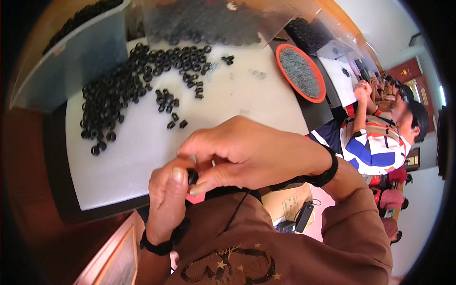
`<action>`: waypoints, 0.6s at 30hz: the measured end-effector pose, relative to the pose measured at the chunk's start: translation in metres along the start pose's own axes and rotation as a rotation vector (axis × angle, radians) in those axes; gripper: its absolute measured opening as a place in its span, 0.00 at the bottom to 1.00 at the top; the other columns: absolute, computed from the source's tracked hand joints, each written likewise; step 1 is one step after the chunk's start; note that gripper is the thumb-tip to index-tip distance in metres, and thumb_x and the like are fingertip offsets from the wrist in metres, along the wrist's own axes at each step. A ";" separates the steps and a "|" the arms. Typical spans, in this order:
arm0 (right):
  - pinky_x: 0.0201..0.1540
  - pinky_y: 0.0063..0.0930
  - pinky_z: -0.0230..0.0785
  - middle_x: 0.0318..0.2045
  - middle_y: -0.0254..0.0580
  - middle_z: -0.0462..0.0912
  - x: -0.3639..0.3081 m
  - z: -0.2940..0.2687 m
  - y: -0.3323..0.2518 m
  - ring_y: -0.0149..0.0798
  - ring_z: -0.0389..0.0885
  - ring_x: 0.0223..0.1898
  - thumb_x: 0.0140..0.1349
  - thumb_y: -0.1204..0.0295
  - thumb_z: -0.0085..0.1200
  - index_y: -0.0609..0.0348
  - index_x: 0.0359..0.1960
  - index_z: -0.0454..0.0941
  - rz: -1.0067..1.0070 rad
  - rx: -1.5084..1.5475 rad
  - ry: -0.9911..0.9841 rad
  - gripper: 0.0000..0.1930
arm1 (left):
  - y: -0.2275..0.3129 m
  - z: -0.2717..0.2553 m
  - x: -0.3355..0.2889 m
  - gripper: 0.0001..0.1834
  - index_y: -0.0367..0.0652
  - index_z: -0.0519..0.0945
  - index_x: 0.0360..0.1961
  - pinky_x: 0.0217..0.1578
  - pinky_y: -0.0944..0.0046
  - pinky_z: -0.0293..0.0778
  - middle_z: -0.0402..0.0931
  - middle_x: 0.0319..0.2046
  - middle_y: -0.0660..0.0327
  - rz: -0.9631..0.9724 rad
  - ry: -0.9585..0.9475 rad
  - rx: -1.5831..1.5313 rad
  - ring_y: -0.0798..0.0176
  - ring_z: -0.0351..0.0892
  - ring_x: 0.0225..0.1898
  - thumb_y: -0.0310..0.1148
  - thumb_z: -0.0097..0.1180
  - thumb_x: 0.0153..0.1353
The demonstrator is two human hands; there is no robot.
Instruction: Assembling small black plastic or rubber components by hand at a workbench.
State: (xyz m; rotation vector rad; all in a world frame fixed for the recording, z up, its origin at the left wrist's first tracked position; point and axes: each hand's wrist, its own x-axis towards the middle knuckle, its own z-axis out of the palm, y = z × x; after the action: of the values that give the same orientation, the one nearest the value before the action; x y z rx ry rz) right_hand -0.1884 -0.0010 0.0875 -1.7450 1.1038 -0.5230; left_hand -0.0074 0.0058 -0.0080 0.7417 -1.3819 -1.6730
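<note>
A small round black part (192, 176) is pinched between the fingers of my left hand (165, 197), just off the near edge of the white work mat (133, 175). My right hand (247, 149) reaches across from the right, its thumb and fingertips closed against the same part. Fingers cover most of the part, so its full shape is hidden. Beyond my hands, a large pile of black ring-shaped parts (111, 95) spreads over the mat's left side. A smaller cluster of short black pieces (166, 100) lies nearer to me.
Clear plastic bins (80, 61) filled with black parts stand along the far left and back. An orange-red bowl (317, 90) of thin grey metal pieces sits on the right. Farther right, a person in a patterned shirt (375, 147) sits close by. A cardboard box (285, 202) is below.
</note>
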 end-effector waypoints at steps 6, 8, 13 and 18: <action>0.30 0.25 0.66 0.25 0.39 0.77 0.008 -0.001 0.013 0.31 0.75 0.26 0.61 0.67 0.58 0.65 0.41 0.73 0.044 0.213 -0.141 0.14 | 0.000 -0.005 -0.001 0.26 0.34 0.74 0.28 0.23 0.71 0.63 0.70 0.20 0.63 -0.054 0.044 0.105 0.72 0.67 0.23 0.50 0.42 0.67; 0.32 0.24 0.66 0.25 0.37 0.77 0.010 0.000 0.018 0.28 0.73 0.28 0.62 0.66 0.57 0.65 0.41 0.73 0.043 0.345 -0.226 0.14 | 0.007 -0.004 -0.001 0.27 0.34 0.74 0.25 0.24 0.70 0.63 0.70 0.20 0.63 -0.079 0.052 0.158 0.71 0.67 0.24 0.49 0.40 0.67; 0.32 0.23 0.65 0.25 0.36 0.77 0.019 0.004 0.030 0.27 0.72 0.28 0.62 0.65 0.57 0.65 0.42 0.73 0.024 0.378 -0.227 0.15 | 0.002 -0.002 0.000 0.27 0.34 0.72 0.24 0.22 0.71 0.61 0.69 0.19 0.64 -0.120 0.143 0.061 0.73 0.65 0.22 0.49 0.40 0.67; 0.32 0.23 0.65 0.26 0.35 0.76 0.019 0.004 0.031 0.27 0.72 0.29 0.62 0.65 0.58 0.65 0.43 0.72 0.034 0.360 -0.192 0.16 | 0.003 -0.004 0.004 0.27 0.35 0.71 0.23 0.19 0.73 0.57 0.66 0.16 0.64 -0.257 0.138 0.006 0.74 0.63 0.19 0.49 0.39 0.68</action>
State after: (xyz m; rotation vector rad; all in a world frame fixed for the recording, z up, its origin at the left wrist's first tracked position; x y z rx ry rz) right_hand -0.1900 -0.0189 0.0555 -1.4265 0.8439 -0.4887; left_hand -0.0053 0.0007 -0.0056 1.0551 -1.2365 -1.7758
